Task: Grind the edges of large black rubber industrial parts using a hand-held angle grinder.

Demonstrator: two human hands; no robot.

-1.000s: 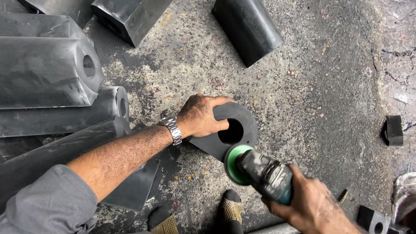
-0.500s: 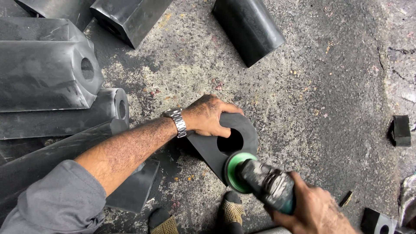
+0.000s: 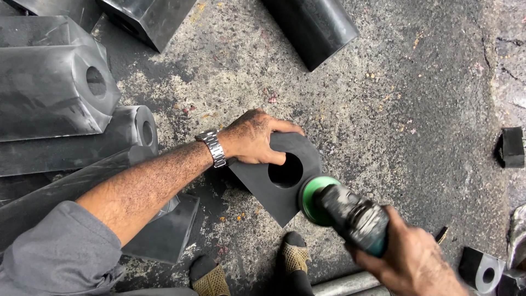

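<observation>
My left hand, with a metal watch on its wrist, rests on top of a dark metal block that stands on end on the concrete floor. A round hole opens in the block's upper face, and my fingers curl at its edge. My right hand grips a hand-held grinder with a dirty grey-teal body. Its green disc guard touches the block's right edge beside the hole.
Several long dark metal blocks with holes lie stacked at the left. A black cylinder lies at the top. Small dark pieces sit at the right edge, another at the lower right. My foot in a sandal is below the block.
The view has shifted slightly. The grinder has stayed against the block's right edge, and my left hand keeps its hold on top.
</observation>
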